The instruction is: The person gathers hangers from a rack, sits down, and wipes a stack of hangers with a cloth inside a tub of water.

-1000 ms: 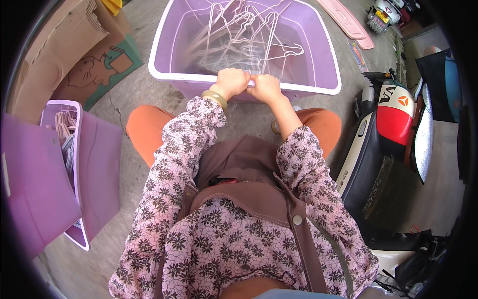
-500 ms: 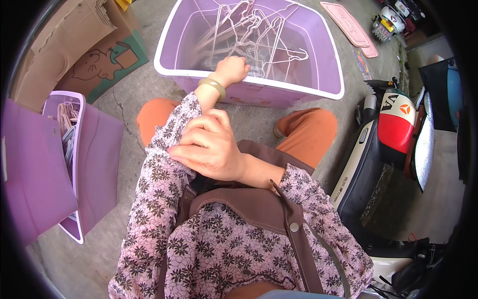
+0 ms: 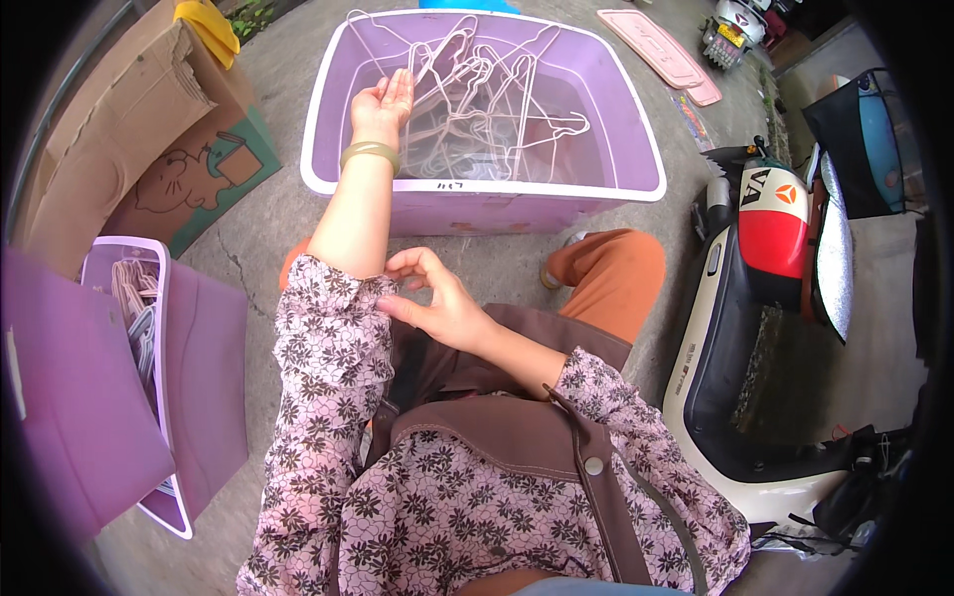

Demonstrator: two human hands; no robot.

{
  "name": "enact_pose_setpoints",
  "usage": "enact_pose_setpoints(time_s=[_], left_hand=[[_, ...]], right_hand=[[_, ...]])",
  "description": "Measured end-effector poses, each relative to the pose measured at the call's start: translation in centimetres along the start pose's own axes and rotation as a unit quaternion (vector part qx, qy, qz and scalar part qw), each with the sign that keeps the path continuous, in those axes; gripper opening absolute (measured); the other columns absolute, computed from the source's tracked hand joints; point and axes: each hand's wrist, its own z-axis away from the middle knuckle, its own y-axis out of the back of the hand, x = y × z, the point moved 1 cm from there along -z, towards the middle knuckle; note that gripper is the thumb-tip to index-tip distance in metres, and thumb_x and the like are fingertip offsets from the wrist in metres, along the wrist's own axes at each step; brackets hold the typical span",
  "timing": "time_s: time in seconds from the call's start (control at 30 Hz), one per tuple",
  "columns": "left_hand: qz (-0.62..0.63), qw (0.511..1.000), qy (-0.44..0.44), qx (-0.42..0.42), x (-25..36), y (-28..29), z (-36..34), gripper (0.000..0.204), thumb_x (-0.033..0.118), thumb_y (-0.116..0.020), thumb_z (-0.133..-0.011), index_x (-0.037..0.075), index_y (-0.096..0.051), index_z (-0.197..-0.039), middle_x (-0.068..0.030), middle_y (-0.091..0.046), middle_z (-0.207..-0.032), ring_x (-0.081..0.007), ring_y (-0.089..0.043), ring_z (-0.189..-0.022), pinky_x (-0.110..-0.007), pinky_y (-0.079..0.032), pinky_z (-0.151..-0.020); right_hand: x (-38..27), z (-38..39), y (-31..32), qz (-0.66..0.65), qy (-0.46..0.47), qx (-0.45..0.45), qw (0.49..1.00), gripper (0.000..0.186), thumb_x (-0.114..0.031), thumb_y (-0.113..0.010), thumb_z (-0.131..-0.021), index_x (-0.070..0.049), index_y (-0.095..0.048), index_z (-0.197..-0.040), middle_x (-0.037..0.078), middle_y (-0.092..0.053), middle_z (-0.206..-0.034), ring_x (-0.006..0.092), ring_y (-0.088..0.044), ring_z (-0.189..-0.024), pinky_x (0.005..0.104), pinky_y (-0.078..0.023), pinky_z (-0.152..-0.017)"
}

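My left hand (image 3: 382, 107) is stretched over the left part of a purple tub (image 3: 427, 211), palm upward, fingers extended and holding nothing. A pale green bangle (image 3: 371, 152) circles that wrist, and the forearm is bare up to the bunched cuff. At the cuff, the thumb and fingers of my right hand (image 3: 442, 308) grip the edge of the floral left sleeve (image 3: 333, 328). Inside the white-rimmed tub lie several pale wire hangers (image 3: 482, 99), tangled together and standing at odd angles.
On the left stand a cardboard box (image 3: 189, 189) and a second purple tub (image 3: 214, 368) containing hangers. A parked scooter (image 3: 711, 387) lines the right side. Beyond the main tub, a pink lid (image 3: 656, 50) lies on the concrete floor.
The left sleeve has been pushed up, baring more forearm. My left hand has moved left and forward and turned palm up, uncurling. My right hand has drawn back to the cuff.
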Motion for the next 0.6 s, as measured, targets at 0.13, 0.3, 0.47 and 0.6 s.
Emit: enact_pose_setpoints(time_s=[0.13, 0.3, 0.47, 0.6], left_hand=[[-0.026, 0.999, 0.024, -0.005, 0.5, 0.5, 0.3, 0.034, 0.003, -0.028, -0.086, -0.004, -0.038, -0.118, -0.0244, -0.047, -0.121, -0.039, -0.051, -0.109, -0.048, -0.047, -0.091], [-0.303, 0.942, 0.056, -0.13, -1.5, -1.6, 5.2, 0.028, 0.009, -0.044, -0.089, -0.003, -0.044, -0.114, -0.0201, -0.056, -0.106, -0.0302, -0.058, -0.095, -0.044, -0.051, -0.086], [-0.582, 0.646, -0.073, -0.488, -10.3, -5.2, 19.1, 0.019, 0.018, -0.062, -0.083, 0.004, -0.063, -0.096, -0.0048, -0.062, -0.09, -0.0142, -0.058, -0.085, -0.027, -0.045, -0.079], [-0.658, 0.414, -0.312, -0.547, -10.8, -2.7, 26.0, 0.015, 0.016, -0.071, -0.073, 0.01, -0.066, -0.086, -0.0021, -0.058, -0.082, -0.0196, -0.05, -0.085, -0.034, -0.037, -0.082]], right_hand=[[-1.7, 0.8, -0.5, 0.018, -0.047, -0.181, 0.982, 0.018, -0.015, -0.06, -0.085, 0.001, -0.051, -0.089, 0.008, -0.057, -0.076, 0.014, -0.056, -0.072, 0.0283, -0.044, -0.065], [-4.8, -2.7, 2.0, 0.231, -0.121, -0.44, 0.859, 0.024, -0.022, -0.058, -0.081, 0.0, -0.051, -0.088, 0.014, -0.064, -0.082, 0.029, -0.062, -0.077, 0.0394, -0.045, -0.065], [0.4, -13.0, 12.6, 0.555, -0.105, -0.101, 0.819, 0.033, -0.028, -0.058, -0.081, -0.009, -0.058, -0.108, 0.013, -0.064, -0.099, 0.0287, -0.06, -0.093, 0.0407, -0.047, -0.078], [-0.1, -18.6, 13.3, 0.667, -0.138, -0.047, 0.731, 0.027, -0.029, -0.058, -0.08, -0.015, -0.062, -0.103, 0.009, -0.064, -0.101, 0.0264, -0.06, -0.096, 0.0399, -0.047, -0.082]])
